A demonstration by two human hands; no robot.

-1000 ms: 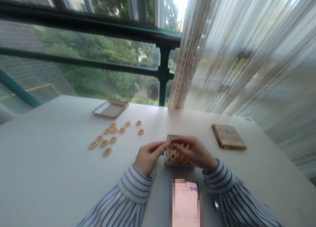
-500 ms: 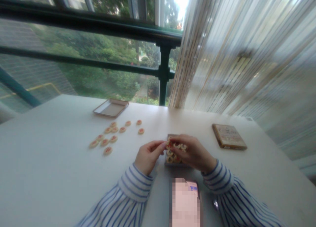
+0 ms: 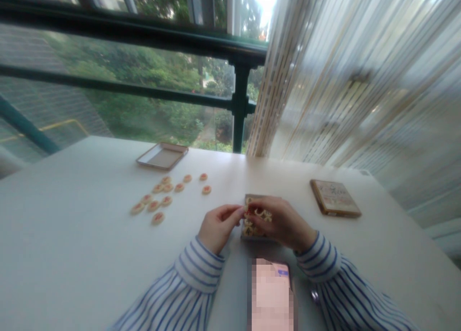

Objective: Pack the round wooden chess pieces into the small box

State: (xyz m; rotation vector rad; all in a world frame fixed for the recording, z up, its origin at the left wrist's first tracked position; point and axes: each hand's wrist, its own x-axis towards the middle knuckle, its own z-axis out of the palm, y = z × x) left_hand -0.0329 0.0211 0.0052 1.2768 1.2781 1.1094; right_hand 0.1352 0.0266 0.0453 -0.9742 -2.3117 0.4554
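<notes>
My left hand (image 3: 220, 225) is closed in a pinch at the left edge of a shallow grey box (image 3: 245, 237). Between its fingertips and those of my right hand is a round Chinese chess piece (image 3: 248, 210) with red marking, mostly covered by fingers. My right hand (image 3: 275, 220) reaches over the box from the right, its thumb and fingers closed on the same piece. Beneath it, several pale chess pieces (image 3: 248, 230) with dark characters lie in the box; the right hand hides the others. Loose red-marked chess pieces (image 3: 153, 205) lie on the white table to the left.
An open tray-like box lid (image 3: 163, 166) lies at the table's far left. A flat printed box (image 3: 335, 199) is at the right. A phone (image 3: 284, 273), partly blurred out, lies in front of me. Behind the table (image 3: 72, 235) stand a green railing (image 3: 240, 98) and a string curtain (image 3: 324, 81).
The red-marked piece between my fingertips has turned, so less of its face shows. Both hands have stayed nearly in place, and the loose pieces lie as before.
</notes>
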